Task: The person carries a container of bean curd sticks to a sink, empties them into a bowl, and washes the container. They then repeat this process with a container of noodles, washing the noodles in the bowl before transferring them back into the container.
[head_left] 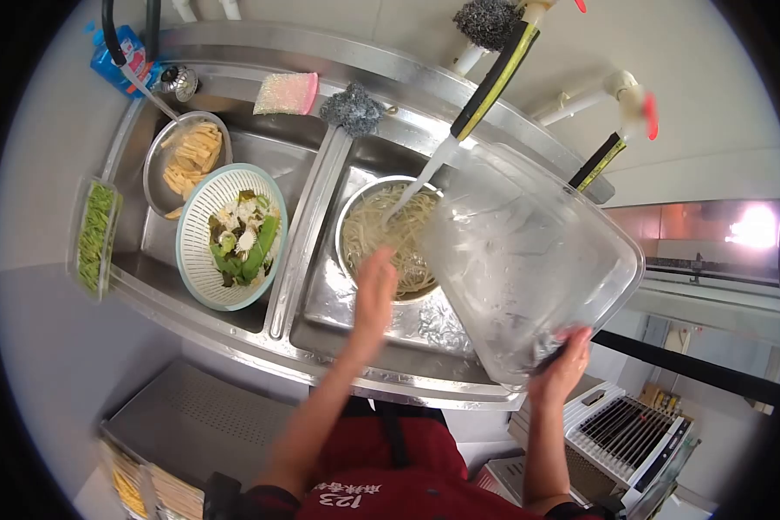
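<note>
The left hand (377, 282) is nearer the round bowl (338, 238) of noodles (412, 264), which lies just ahead of it under running water (425, 172); blur hides whether it grips any. The right hand (565, 371) clasps the tub's (529, 251) near corner, the tub slanting by the bowl's right rim, with sink (323, 303) floor showing on the left.

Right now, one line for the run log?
left hand: at noodle bowl | right hand: gripping clear tub | water: running into bowl | colander: holds greens
</note>
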Motion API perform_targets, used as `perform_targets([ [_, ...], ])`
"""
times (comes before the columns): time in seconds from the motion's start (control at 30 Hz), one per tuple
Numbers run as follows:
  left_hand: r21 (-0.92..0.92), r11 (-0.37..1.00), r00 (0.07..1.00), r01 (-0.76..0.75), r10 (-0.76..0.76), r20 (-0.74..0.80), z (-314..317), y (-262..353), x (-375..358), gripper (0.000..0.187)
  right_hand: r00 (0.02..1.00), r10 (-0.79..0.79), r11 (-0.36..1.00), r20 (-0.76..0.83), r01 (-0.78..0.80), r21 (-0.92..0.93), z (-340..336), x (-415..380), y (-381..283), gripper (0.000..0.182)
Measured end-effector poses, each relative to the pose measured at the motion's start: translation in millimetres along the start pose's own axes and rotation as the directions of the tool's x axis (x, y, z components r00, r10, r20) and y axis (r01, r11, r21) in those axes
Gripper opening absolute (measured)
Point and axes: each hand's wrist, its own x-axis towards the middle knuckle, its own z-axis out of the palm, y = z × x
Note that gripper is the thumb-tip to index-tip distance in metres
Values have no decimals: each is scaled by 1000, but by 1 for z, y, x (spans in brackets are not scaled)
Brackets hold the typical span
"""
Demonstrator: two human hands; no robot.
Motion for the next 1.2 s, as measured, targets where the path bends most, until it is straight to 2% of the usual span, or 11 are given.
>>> perform_targets([
  [0.03,361,927,992,-98,120,-39,-21,-41,31,44,995,102,995,25,-102,22,-1,10,-7,31],
  [0.1,211,929,948,303,-316,33,-50,-59,75,50,961,270,963,51,-270,-12,3,35,24,36],
  [0.23,300,804,819,513,-563,108,-85,-24,101,52,917,376,925,132,-365,-102,31,98,83,38],
  [0.33,-224,914,934,338,-356,-41,-76,-23,95,43,927,333,899,174,-256,-355,51,140,97,45],
  [0.4,-267,891,908,366,-404,-106,-65,-31,91,42,959,-132,587,251,279,-760,60,164,95,32],
  [0.53,-278,913,883,298,-375,-282,-38,-50,65,40,892,-279,611,355,451,-651,100,151,71,25],
  [0.57,-255,926,885,278,-350,-308,-33,-49,60,40,686,-453,475,569,726,-498,112,143,86,27],
  [0.67,-398,830,822,391,-509,-256,-15,-43,56,39,334,-210,223,919,931,-287,154,76,103,38],
  [1.03,-333,866,815,374,-478,-327,3,-71,80,38,675,-158,114,721,738,-665,143,101,144,51],
  [1.07,-363,861,796,355,-482,-365,8,-66,78,39,666,166,23,727,735,-678,153,97,125,51],
  [1.2,-322,865,822,385,-480,-306,-3,-64,77,45,739,9,364,674,625,-690,128,195,147,57],
])
